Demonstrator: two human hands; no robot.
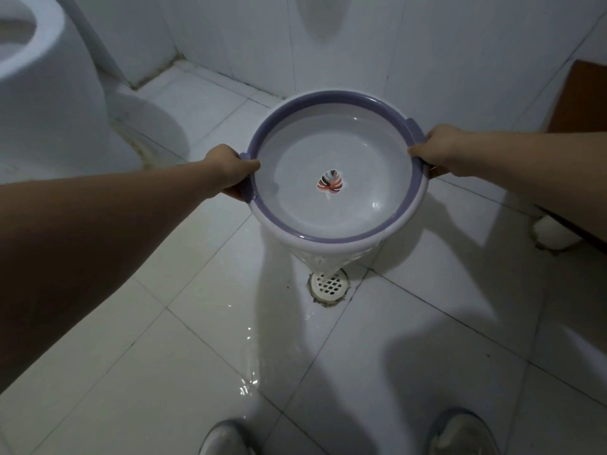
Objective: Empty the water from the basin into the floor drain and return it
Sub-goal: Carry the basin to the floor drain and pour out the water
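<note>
— What sort of room is this?
— A bathroom, and a home one by the look of it. A white toilet (49, 103) stands at the left, its base on the floor.
— What else shows it?
— Pale square floor tiles (427, 323) with dark grout, white wall tiles (361, 44) meeting in a corner, and a round white floor drain (330, 287) with a grid. A wet streak (249, 359) shines on the tiles near it.
— And at the right edge?
— A brown panel (578, 100), perhaps a door or cabinet; it is cut off.
</note>
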